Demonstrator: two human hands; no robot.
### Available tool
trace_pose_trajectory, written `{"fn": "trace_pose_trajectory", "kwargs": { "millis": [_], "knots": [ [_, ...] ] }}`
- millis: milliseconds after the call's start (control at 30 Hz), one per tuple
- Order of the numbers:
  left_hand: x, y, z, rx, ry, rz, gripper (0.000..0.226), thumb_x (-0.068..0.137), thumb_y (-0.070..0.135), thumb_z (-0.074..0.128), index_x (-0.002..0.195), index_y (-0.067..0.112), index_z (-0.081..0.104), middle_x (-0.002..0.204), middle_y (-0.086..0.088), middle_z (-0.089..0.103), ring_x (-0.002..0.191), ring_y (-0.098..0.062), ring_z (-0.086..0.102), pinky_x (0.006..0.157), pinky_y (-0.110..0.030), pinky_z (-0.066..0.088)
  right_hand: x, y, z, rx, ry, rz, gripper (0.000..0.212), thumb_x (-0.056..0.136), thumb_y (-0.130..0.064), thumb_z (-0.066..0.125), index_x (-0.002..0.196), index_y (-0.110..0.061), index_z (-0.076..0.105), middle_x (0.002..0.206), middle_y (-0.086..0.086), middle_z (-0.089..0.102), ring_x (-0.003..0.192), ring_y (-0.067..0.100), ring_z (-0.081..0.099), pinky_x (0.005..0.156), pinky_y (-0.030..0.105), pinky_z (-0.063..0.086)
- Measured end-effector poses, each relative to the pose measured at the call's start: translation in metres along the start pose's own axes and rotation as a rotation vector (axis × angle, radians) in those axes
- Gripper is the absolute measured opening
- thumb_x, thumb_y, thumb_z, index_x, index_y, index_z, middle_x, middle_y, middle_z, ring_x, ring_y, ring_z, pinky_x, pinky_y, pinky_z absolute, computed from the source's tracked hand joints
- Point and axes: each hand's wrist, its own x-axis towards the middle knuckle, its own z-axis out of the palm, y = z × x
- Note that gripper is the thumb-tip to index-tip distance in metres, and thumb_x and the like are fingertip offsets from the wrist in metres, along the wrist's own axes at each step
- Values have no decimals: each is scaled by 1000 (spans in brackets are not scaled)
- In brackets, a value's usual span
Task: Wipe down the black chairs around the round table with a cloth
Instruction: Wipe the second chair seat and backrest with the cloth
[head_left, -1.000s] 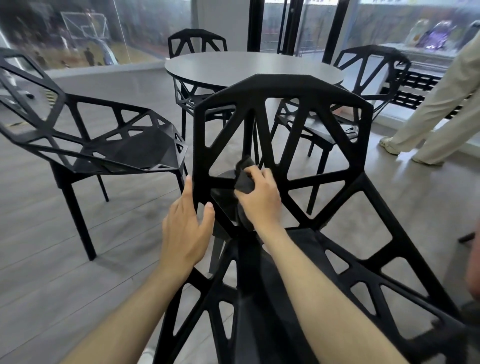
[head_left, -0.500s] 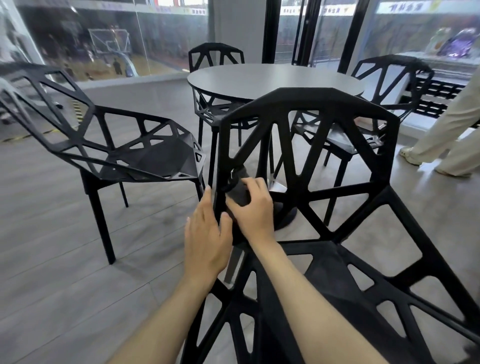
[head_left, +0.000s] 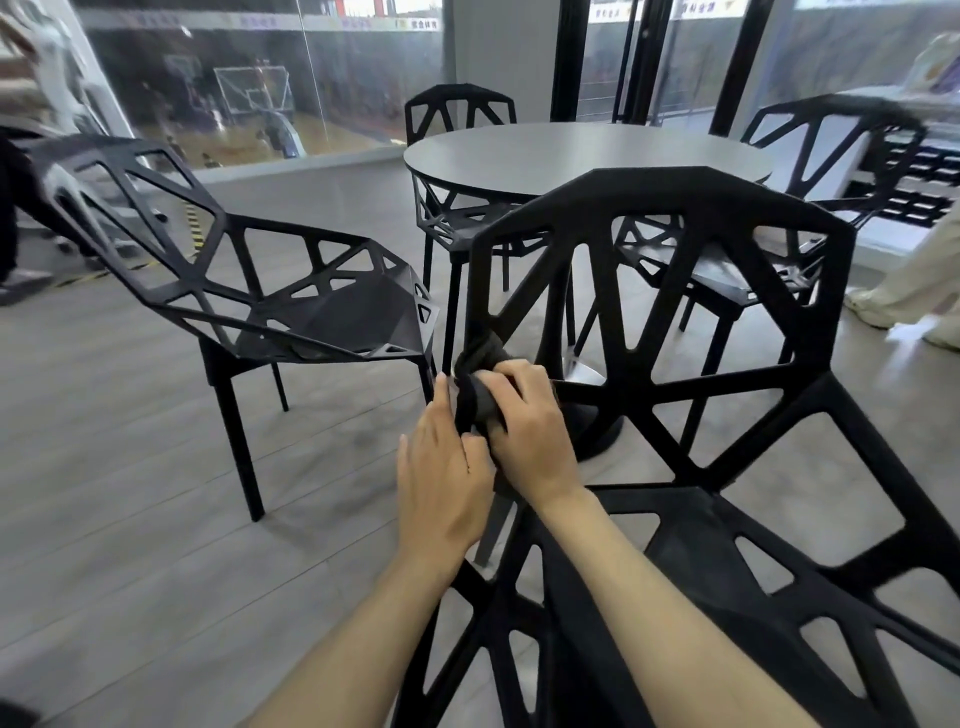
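A grey wood-plank floor runs across the room. Behind the seating, a glass wall looks out on a dim basketball court, where a backboard shows through the pane. Dark vertical window frames stand to the right of it. At the far right edge, a person's light trouser legs and pale shoes stand on the floor. Yellow-and-black striped tape marks the floor at left.
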Motion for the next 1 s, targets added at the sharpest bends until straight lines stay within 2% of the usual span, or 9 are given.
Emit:
{"fn": "trace_pose_trajectory", "kwargs": {
  "millis": [100,300,433,533,667,767,833,933,1000],
  "knots": [
    [0,-2,2,14,3,4,76,93,37,25,167,29,8,163,10,39,145,-8,35,128,-42,14,51,-14,-2,-89,77,-44,26,93,-7,59,118,-8,67,117,11,61,108,30,56,95,45,49],
    [0,-2,3,56,14,6,68,106,26,34,167,26,6,165,11,32,152,-8,26,130,-47,10,133,-20,-14,-51,260,79,36,89,-12,53,122,-9,65,121,12,57,110,27,52,101,46,50],
    [0,-3,3,53,26,13,68,106,25,38,167,26,7,168,10,29,153,-10,25,130,-47,10,66,-12,2,-117,158,36,33,93,-8,57,124,-9,63,122,13,56,112,29,52,102,39,45],
    [2,-3,4,65,53,21,68,105,25,40,166,26,10,163,10,36,148,-6,29,129,-46,12,13,3,12,-194,39,-22,27,94,-13,63,120,-11,63,119,12,58,106,29,54,97,43,48],
    [0,-2,4,86,38,9,67,106,30,38,166,30,8,165,12,33,150,-6,27,128,-53,12,28,12,2,-225,5,-60,26,92,-10,62,119,-10,60,117,12,57,103,29,55,90,44,50],
    [-2,0,3,86,16,9,68,105,31,34,167,31,4,167,15,27,153,-4,21,129,-55,8,84,31,-22,-170,184,186,34,90,1,58,122,-9,58,121,12,54,109,29,51,95,45,50],
    [-2,1,3,82,6,22,69,104,30,32,166,34,2,168,17,24,154,-3,19,129,-55,7,122,46,-39,-87,301,364,29,95,-5,57,124,-9,57,124,9,53,115,25,49,101,42,49],
    [-1,1,3,96,-12,47,70,100,36,24,166,37,2,169,18,20,155,-4,17,129,-56,8,131,43,-37,-85,339,391,30,96,-6,59,125,-8,57,126,9,53,115,23,50,104,38,48],
    [-1,1,3,98,-24,64,72,95,42,17,166,37,1,170,20,17,156,-3,15,129,-56,8,104,28,-23,-48,307,349,29,95,-4,59,124,-8,56,123,8,52,110,21,52,98,37,51]
  ]
}}
